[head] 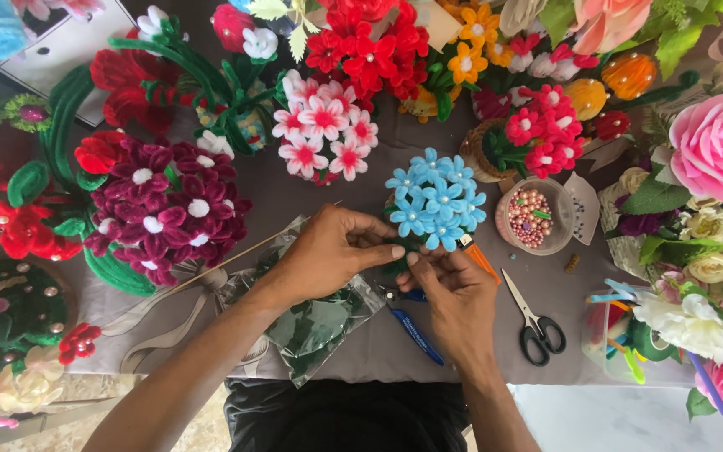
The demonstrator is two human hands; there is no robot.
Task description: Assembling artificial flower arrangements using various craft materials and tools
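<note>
Blue bouquet (434,199) of pipe-cleaner blooms stands mid-tabletop, w/ both hands pinched at its base, head view. Left hand (332,251) curls narrow, thumb and forefinger closed on the green stem just below the flowers; right hand (453,289) meets it fingertip to fingertip, also narrow, gripping the same stem area. What exactly sits between the fingers is hidden.

Risks, as judged: the blooms sit top-heavy over a small hold, so a hard twist at the base could bend petals or tip the cluster toward the bead cup (533,216) just beside it at right; a knock there would likely scatter beads across the grey tabletop (428,142). Orange tool (479,255) lies touching or nearly touching the right hand's knuckles and could be nudged. Scissors (533,322) lie near the right wrist, blades toward the work; a backward elbow sweep could catch them.

Around: clear bag of leaves (315,322) under the left forearm, blue pen (416,335) between the wrists, pink-white bunch (324,125) behind, maroon bunch (169,205) at left, red bunch (541,130) at right, big pink rose (717,146) at far right. Crowding leaves little room on any side.
</note>
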